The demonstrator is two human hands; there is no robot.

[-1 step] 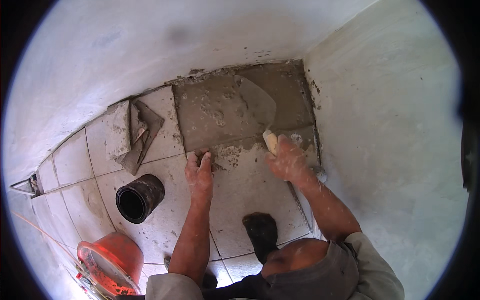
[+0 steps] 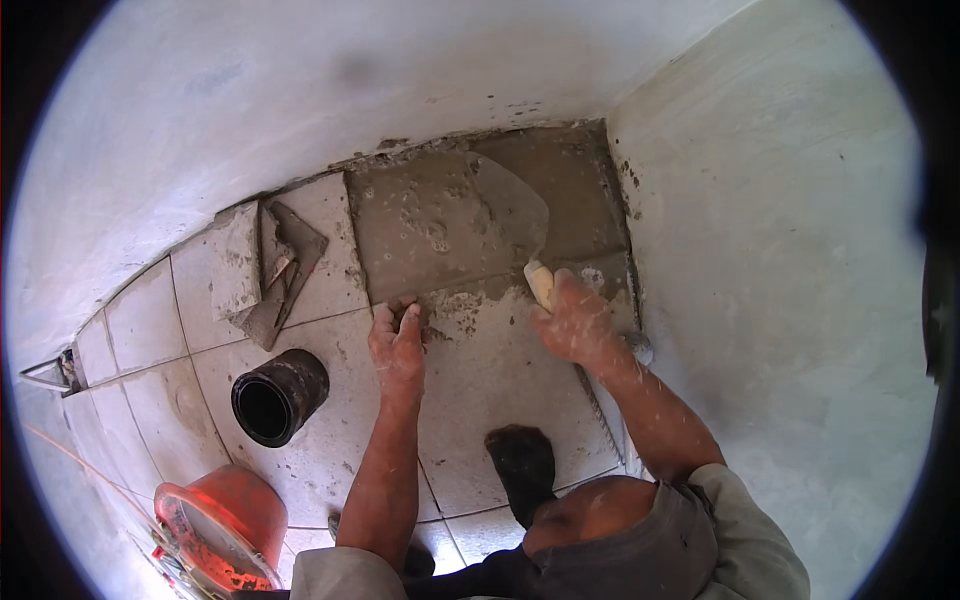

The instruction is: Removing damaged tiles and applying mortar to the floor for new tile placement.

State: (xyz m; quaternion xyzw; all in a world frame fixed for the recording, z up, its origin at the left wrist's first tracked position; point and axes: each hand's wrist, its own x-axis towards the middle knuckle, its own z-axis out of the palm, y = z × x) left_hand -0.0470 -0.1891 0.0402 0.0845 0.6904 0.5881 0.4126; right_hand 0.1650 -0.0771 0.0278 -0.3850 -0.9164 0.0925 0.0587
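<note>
My right hand (image 2: 575,315) is closed around the pale handle of a trowel (image 2: 512,205). The trowel's broad blade lies on the wet grey mortar bed (image 2: 400,245), which fills the corner of the floor. Its blade is smeared the same grey, so its outline partly blends in. My left hand (image 2: 398,345) rests on the tile at the near edge of the mortar. Its fingers are bent and the thumb stands apart, with nothing visible in the grasp. Crumbs of mortar lie beside it on the floor tile (image 2: 490,380).
Left of the mortar, several broken tile pieces (image 2: 237,262) lie stacked. Nearer stands a black cylindrical container (image 2: 300,390), and an orange bucket (image 2: 250,505) is at the lower left. Walls meet behind the mortar. My dark-covered foot (image 2: 522,460) is on the tiles.
The trowel blade has shifted very slightly left over the mortar. My left hand has barely moved.
</note>
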